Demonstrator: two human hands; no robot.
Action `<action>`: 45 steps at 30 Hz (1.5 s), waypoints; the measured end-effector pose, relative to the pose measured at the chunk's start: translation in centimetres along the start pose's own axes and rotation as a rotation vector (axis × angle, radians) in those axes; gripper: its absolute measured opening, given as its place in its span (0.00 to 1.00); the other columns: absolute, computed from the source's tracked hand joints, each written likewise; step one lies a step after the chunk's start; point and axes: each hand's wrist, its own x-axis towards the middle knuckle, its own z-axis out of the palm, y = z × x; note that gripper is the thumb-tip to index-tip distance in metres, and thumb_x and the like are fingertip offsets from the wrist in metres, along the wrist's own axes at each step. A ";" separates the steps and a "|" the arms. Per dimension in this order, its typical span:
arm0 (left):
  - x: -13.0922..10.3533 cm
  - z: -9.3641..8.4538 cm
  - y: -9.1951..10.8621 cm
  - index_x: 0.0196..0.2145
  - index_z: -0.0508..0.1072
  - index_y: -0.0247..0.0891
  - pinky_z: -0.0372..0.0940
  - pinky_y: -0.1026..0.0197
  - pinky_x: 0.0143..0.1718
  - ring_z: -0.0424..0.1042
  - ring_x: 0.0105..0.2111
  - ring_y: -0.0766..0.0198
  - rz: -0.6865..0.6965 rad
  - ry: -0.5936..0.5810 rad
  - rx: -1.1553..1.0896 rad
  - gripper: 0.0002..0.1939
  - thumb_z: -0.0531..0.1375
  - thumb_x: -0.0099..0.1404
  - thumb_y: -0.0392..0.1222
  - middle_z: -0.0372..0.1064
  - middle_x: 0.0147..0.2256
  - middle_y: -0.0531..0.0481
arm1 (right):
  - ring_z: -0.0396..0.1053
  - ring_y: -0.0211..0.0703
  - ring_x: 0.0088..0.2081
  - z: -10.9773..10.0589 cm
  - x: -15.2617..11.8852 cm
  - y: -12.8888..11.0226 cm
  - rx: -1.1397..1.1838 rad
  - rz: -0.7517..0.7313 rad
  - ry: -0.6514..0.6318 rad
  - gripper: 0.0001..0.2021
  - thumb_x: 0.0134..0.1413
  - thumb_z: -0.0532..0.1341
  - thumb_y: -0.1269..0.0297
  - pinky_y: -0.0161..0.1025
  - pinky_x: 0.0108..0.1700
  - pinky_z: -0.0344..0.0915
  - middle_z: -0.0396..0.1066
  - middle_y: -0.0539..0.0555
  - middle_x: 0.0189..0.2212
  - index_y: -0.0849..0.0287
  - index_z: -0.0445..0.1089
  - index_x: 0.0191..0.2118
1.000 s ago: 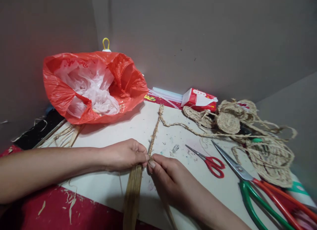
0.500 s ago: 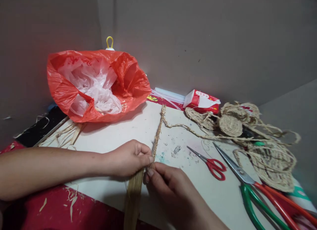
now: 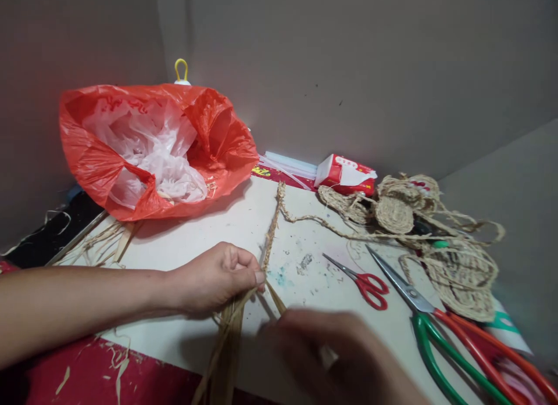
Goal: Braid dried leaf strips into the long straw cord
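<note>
My left hand (image 3: 220,277) is closed, pinching the near end of a braided straw cord (image 3: 271,233) between thumb and finger. The cord runs away over the white board, bends at its far end and trails right toward coiled straw pieces. Below my left hand hang loose flat straw strands (image 3: 226,352). A single straw strand (image 3: 275,300) stretches from the pinch to my right hand (image 3: 335,347). That hand is smeared by motion but looks closed around the strand, lower right of the left one.
Small red-handled scissors (image 3: 370,289) and large red-and-green shears (image 3: 421,303) lie on the right. Behind them are coiled straw pieces (image 3: 394,213) and a red tissue pack (image 3: 344,175). A red plastic bag (image 3: 226,172) stands back left. Straw scraps (image 3: 122,370) litter the red surface.
My right hand has drawn away from the left, toward the lower right, with a strand now stretched between them. My left hand keeps its pinch. The whole view has shifted slightly.
</note>
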 end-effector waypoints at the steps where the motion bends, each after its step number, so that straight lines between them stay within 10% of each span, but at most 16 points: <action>1: 0.0 -0.1 0.0 0.24 0.67 0.32 0.42 0.68 0.19 0.48 0.17 0.76 0.008 -0.003 -0.003 0.17 0.60 0.58 0.50 0.55 0.16 0.59 | 0.59 0.40 0.21 -0.7 0.3 -0.6 -0.050 -0.029 0.139 0.15 0.47 0.64 0.53 0.36 0.22 0.53 0.61 0.49 0.15 0.55 0.64 0.18; 4: 0.2 -0.1 -0.5 0.24 0.66 0.32 0.45 0.68 0.21 0.52 0.19 0.75 0.053 -0.031 -0.052 0.18 0.61 0.57 0.51 0.59 0.19 0.57 | 0.62 0.40 0.25 -1.4 1.7 -1.6 -0.046 -0.064 0.324 0.14 0.52 0.60 0.49 0.34 0.25 0.56 0.66 0.50 0.21 0.56 0.68 0.28; 9: 0.5 -0.2 -1.0 0.25 0.65 0.33 0.46 0.67 0.21 0.55 0.19 0.73 0.045 -0.090 -0.016 0.21 0.60 0.56 0.57 0.65 0.22 0.53 | 0.47 0.32 0.17 -0.2 3.3 -0.3 0.194 0.126 -0.158 0.23 0.58 0.51 0.44 0.31 0.19 0.44 0.53 0.45 0.15 0.60 0.64 0.26; 15: 0.5 -0.7 -0.4 0.28 0.66 0.33 0.43 0.66 0.21 0.50 0.19 0.74 0.034 -0.129 0.145 0.17 0.57 0.60 0.52 0.59 0.20 0.56 | 0.40 0.31 0.17 -1.0 3.5 0.1 0.251 0.108 -0.235 0.23 0.55 0.56 0.47 0.33 0.19 0.37 0.48 0.43 0.14 0.59 0.56 0.19; 20: -0.1 -0.5 1.1 0.27 0.68 0.33 0.41 0.67 0.18 0.46 0.16 0.74 -0.062 -0.110 0.235 0.11 0.53 0.62 0.42 0.50 0.16 0.60 | 0.41 0.31 0.17 -0.7 3.6 0.5 0.219 0.087 -0.130 0.22 0.55 0.57 0.49 0.33 0.19 0.39 0.48 0.43 0.14 0.58 0.56 0.18; 28: -1.0 0.4 0.5 0.32 0.65 0.35 0.50 0.69 0.11 0.56 0.11 0.71 -0.160 -0.131 0.195 0.10 0.48 0.63 0.43 0.63 0.18 0.55 | 0.39 0.29 0.15 1.9 3.2 2.0 0.448 0.130 0.058 0.20 0.52 0.60 0.50 0.32 0.18 0.36 0.47 0.41 0.11 0.59 0.62 0.20; 37: -1.9 2.3 -1.6 0.34 0.66 0.35 0.61 0.69 0.29 0.65 0.26 0.70 0.141 0.060 0.395 0.09 0.48 0.65 0.40 0.66 0.26 0.53 | 0.45 0.28 0.16 3.0 2.5 1.8 0.526 0.148 0.044 0.20 0.57 0.57 0.52 0.32 0.19 0.37 0.57 0.46 0.12 0.62 0.62 0.21; 42: -2.0 1.2 0.2 0.37 0.68 0.34 0.48 0.69 0.17 0.51 0.17 0.73 -0.003 -0.008 0.473 0.10 0.51 0.62 0.40 0.55 0.18 0.60 | 0.39 0.28 0.16 2.5 2.6 1.7 0.620 0.126 0.045 0.16 0.54 0.61 0.55 0.31 0.18 0.36 0.46 0.40 0.12 0.61 0.61 0.23; 45: -1.4 0.3 1.0 0.36 0.71 0.34 0.52 0.68 0.22 0.56 0.21 0.71 0.164 0.195 0.553 0.10 0.53 0.60 0.40 0.60 0.21 0.57 | 0.37 0.28 0.15 2.1 2.7 1.4 0.625 0.142 0.016 0.15 0.54 0.61 0.56 0.31 0.17 0.35 0.44 0.39 0.12 0.60 0.62 0.25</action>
